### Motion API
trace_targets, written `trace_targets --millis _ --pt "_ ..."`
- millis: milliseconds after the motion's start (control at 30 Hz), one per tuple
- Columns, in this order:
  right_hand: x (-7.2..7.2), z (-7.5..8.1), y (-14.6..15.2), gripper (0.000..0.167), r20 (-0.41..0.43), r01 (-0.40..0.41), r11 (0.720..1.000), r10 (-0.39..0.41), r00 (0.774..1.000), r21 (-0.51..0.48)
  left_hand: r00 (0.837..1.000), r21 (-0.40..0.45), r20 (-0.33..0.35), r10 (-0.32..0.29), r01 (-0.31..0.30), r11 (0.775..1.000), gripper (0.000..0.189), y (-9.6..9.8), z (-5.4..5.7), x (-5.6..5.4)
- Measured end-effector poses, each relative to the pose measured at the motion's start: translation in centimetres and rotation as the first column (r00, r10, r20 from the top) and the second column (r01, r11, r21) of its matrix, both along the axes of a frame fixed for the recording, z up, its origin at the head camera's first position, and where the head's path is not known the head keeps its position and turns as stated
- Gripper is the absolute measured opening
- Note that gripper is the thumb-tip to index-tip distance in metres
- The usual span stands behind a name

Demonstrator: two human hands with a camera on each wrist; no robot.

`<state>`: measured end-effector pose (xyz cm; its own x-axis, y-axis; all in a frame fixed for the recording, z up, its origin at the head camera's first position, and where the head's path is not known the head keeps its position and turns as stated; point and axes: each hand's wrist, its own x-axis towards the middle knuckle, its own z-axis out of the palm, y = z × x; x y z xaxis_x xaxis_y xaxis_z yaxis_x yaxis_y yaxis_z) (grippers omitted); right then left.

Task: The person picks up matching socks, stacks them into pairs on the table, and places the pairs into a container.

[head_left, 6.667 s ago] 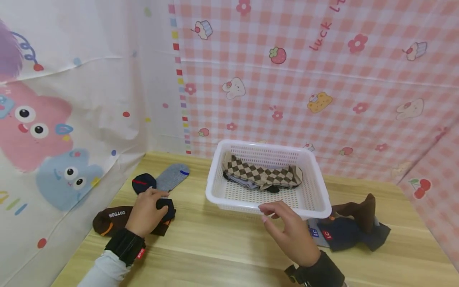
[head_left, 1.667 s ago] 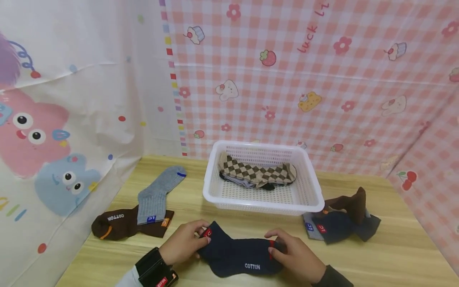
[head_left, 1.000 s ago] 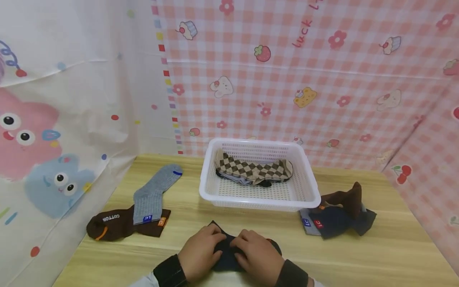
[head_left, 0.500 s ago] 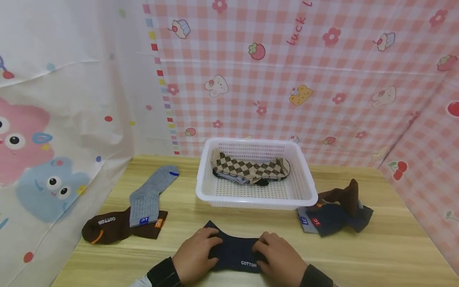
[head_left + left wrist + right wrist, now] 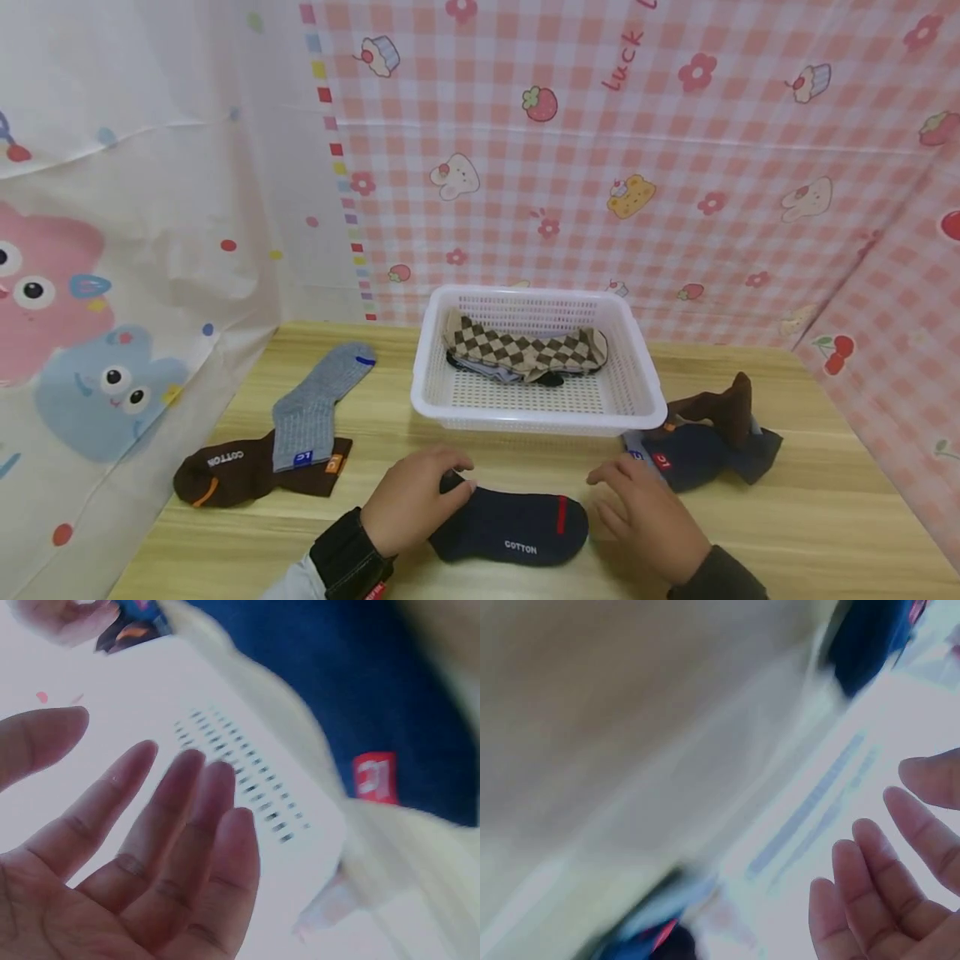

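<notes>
A navy sock [image 5: 510,525] with a red toe stripe and white "COTTON" lettering lies flat near the front of the table. My left hand [image 5: 411,504] is over its cuff end, hiding part of it. Relaxed, spread fingers with nothing between them show in the left wrist view, beside the sock's red tag [image 5: 375,777]. To the right of the toe hovers my right hand [image 5: 656,521], its fingers loosely bent and holding nothing. Beyond it is a pile with another navy sock [image 5: 701,457], a brown sock [image 5: 723,408] and a partly hidden grey one.
A white slotted basket [image 5: 540,421] stands behind the hands, with a checkered sock [image 5: 525,348] on top of others inside. On the left of the wooden table, a grey sock [image 5: 311,417] overlaps a brown sock [image 5: 240,471]. Patterned cloth hangs behind and at both sides.
Earlier my left hand reached into the left pile; the navy sock was brought to the front and laid flat. My right hand has just left its toe, moving right toward the other pile.
</notes>
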<state>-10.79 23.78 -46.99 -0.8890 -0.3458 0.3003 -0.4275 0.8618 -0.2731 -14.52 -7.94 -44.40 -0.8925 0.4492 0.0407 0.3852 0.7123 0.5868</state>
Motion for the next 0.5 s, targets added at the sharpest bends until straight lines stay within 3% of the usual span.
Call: trace_targets --millis 200,300,400,500 --pt "-0.6 -0.2 5.8 0.033 -0.075 0.113 0.994 -0.111 0.991 0.013 0.999 0.06 -0.018 0.031 -0.029 0.998 0.018 -0.2 0.7 -0.2" --pt "-1.0 -0.4 8.6 0.038 -0.162 0.108 0.992 -0.096 0.982 0.066 0.998 0.081 -0.035 0.047 -0.044 0.996 0.015 -0.5 0.7 -0.4" --pt "-1.6 -0.7 11.3 0.046 -0.274 0.09 0.987 -0.05 0.96 0.136 0.998 0.101 -0.035 0.057 -0.053 0.993 0.014 -0.6 0.8 -0.6" --pt "-2.0 -1.0 13.5 0.049 -0.334 0.085 0.98 -0.021 0.942 0.178 0.999 0.116 -0.031 0.043 -0.039 0.992 0.013 -0.6 0.8 -0.8"
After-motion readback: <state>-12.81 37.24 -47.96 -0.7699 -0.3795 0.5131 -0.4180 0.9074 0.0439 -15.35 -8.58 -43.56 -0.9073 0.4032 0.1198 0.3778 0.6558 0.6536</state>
